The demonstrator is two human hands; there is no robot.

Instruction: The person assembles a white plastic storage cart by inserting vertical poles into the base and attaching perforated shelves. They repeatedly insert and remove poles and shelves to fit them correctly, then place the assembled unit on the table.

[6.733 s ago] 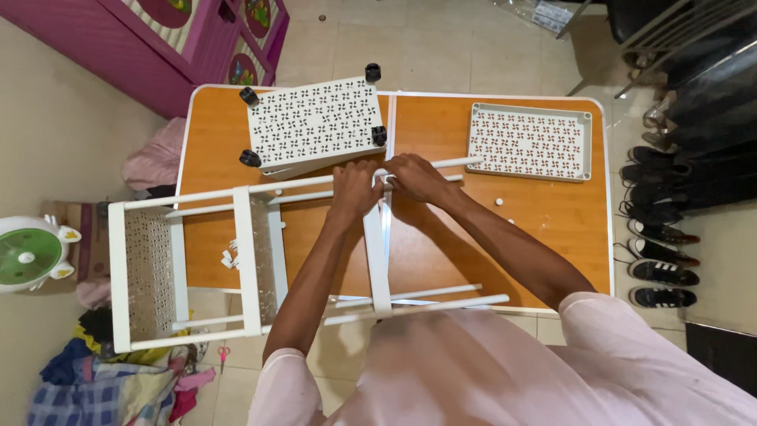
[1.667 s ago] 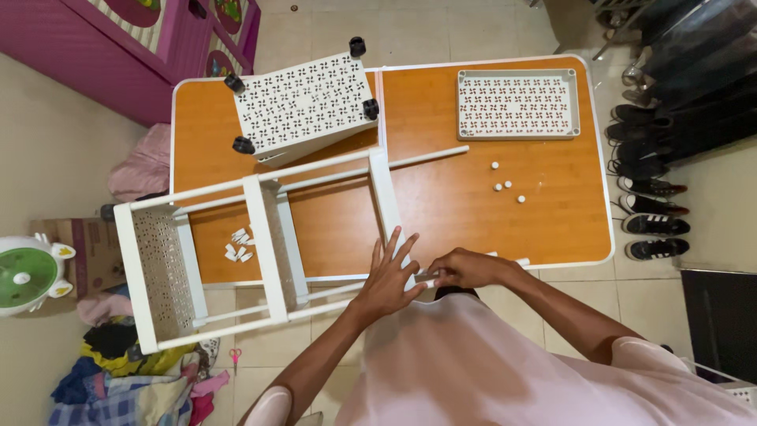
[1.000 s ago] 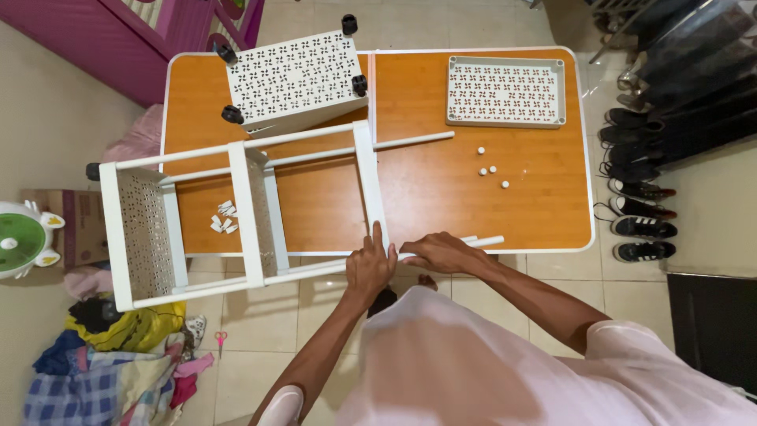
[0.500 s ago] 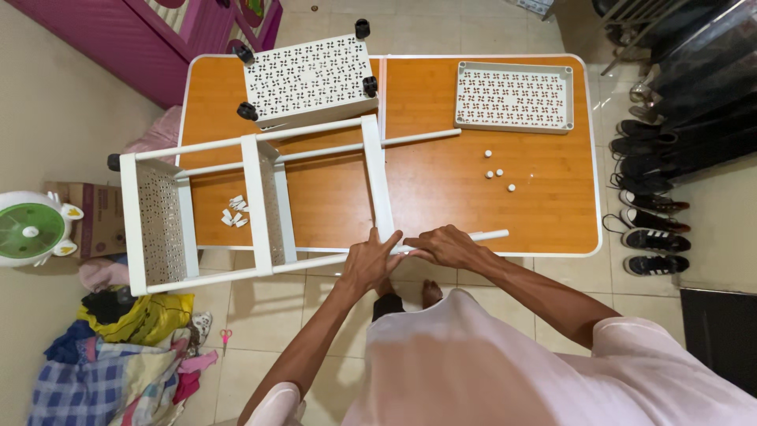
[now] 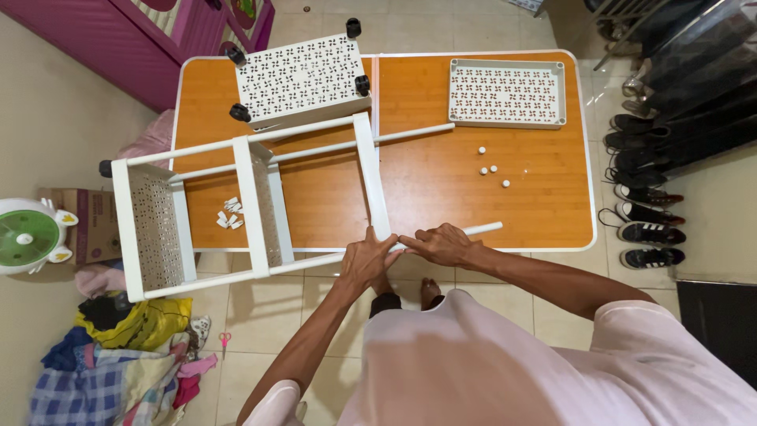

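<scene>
Since the earlier frame, both hands stay at the desk's (image 5: 552, 237) near edge, left hand (image 5: 369, 260) clenched on the white rack frame (image 5: 252, 205), right hand (image 5: 441, 243) grasping the white tube (image 5: 481, 229); keep tube square to its socket.

An orange wood-grain counter (image 5: 441, 197) with a white rim carries a white rack frame (image 5: 252, 205) lying on its side, overhanging the left and near edges. At the far edge sit a perforated white shelf on black casters (image 5: 300, 79) and a perforated tray (image 5: 507, 93). Small white caps (image 5: 490, 170) lie right of centre; white clips (image 5: 229, 217) lie inside the frame.
</scene>
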